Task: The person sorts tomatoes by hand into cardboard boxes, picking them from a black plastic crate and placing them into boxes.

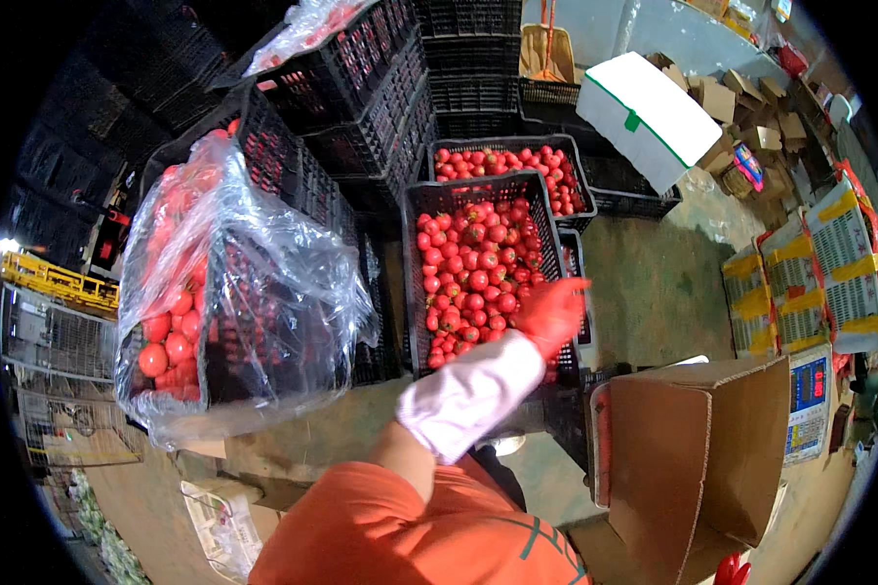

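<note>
My left hand (553, 314), in a red glove below a pale pink sleeve cover, is over the right side of a black crate (410, 283) full of small red tomatoes (478, 280). Its fingers point right, at least one stretched out, and I see nothing in them. Only the gloved fingertips of my right hand (732, 571) show at the lower edge, apart from each other, beside an open cardboard box (658, 439). The rest of that hand is out of view. The box stands by a scale with a lit red display (808, 385).
Behind the tomato crate is another filled crate (580, 161). Tall black crates (361, 127) stand at the back left, one stack draped in clear plastic (283, 283). A white box (649, 112) with a green latch and yellow-taped cartons (800, 278) are to the right.
</note>
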The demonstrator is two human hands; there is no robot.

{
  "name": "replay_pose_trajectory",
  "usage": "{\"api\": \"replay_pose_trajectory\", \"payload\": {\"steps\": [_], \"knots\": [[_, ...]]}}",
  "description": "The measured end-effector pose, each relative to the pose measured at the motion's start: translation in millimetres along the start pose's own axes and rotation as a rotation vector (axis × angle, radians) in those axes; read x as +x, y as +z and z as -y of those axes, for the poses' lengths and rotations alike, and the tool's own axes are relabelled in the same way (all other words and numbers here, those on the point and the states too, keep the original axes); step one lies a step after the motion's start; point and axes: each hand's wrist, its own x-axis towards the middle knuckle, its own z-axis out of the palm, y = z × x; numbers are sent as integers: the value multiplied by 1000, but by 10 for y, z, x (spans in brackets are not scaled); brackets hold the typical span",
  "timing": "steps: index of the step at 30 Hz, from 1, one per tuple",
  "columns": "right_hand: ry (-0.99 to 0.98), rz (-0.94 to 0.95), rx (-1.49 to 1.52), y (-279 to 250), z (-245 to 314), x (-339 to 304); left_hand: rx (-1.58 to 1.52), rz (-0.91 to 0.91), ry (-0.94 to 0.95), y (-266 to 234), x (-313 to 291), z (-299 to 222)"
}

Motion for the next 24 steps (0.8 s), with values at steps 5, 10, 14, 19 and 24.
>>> {"api": "replay_pose_trajectory", "payload": {"steps": [5,10,14,19,24], "knots": [[285,232,126,958,515,-127,-83,-164,-486,-1097,-59,1944],[757,743,345,2170,192,-602,-62,-48,-610,-1340,-157,2145],[894,908,330,2745,-147,-1098,169,349,-343,-857,-351,2762],[965,1105,90,3106,-324,-1302,63,94,-626,-9,-207,2980],[858,1163,15,3176,-706,-1431,439,186,-621,305,-48,3369]]}}
